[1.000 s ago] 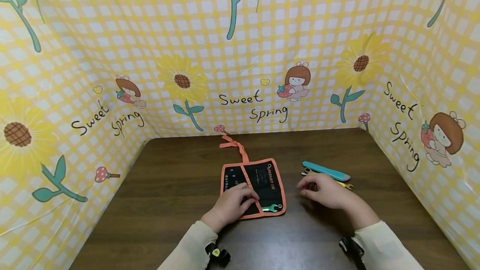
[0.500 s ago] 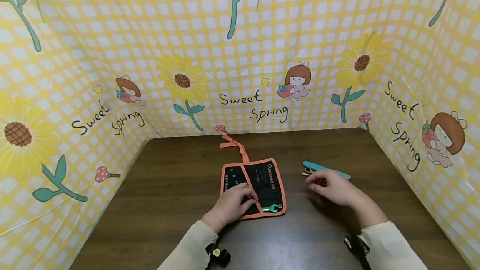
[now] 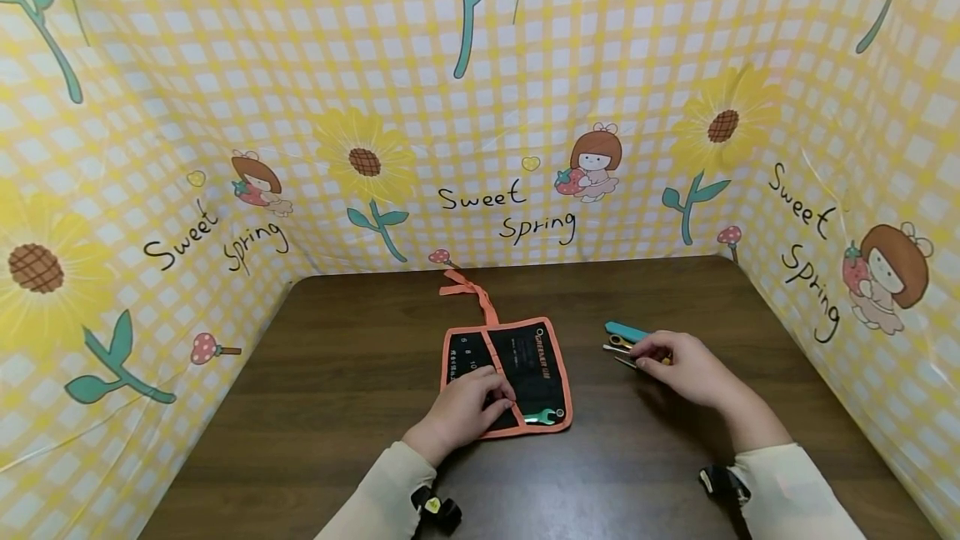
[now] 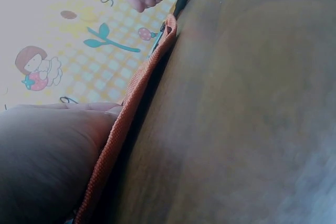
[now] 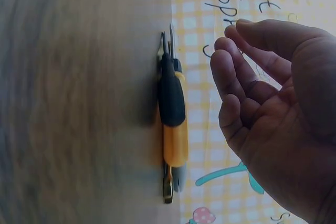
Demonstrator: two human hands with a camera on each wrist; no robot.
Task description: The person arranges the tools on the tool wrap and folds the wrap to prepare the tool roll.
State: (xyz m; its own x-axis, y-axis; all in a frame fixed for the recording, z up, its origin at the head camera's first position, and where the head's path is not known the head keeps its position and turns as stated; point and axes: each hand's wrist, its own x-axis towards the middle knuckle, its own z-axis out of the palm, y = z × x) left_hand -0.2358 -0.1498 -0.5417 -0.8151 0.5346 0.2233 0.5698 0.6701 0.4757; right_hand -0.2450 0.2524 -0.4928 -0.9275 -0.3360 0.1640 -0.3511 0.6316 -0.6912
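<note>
Firstly, one black tool pouch (image 3: 534, 369), orange-edged, lying flat near the middle of the wooden tabletop (image 3: 337, 407), orange ties (image 3: 487, 307) trailing to the far side; one green wrench (image 3: 540, 417) in its near right corner. Loose tools, to the right of the pouch and bunched close: a teal piece (image 3: 624, 331), farthest; a yellow wrench (image 3: 617, 341); a black-and-orange handle (image 5: 172, 95), thin shaft attached. Likely hazards: a closing grasp might gather two tools or knock one aside, owing to their crowding; the pouch might shift, or its pocket fall flat, should the left hand (image 3: 465, 402) slacken. Left hand: on the pouch's near part, fingers bent, thumb and fingertips drawn together at the orange pocket trim (image 3: 495, 354), which they appear to pinch. Right hand (image 3: 686, 365): above the loose tools, fingers loosely bent, thumb close to the forefinger, palm bare, nothing held; the right wrist view shows it apart from the handle. Surround: yellow checked cloth (image 3: 637, 248), printed, standing left, right and far.
</note>
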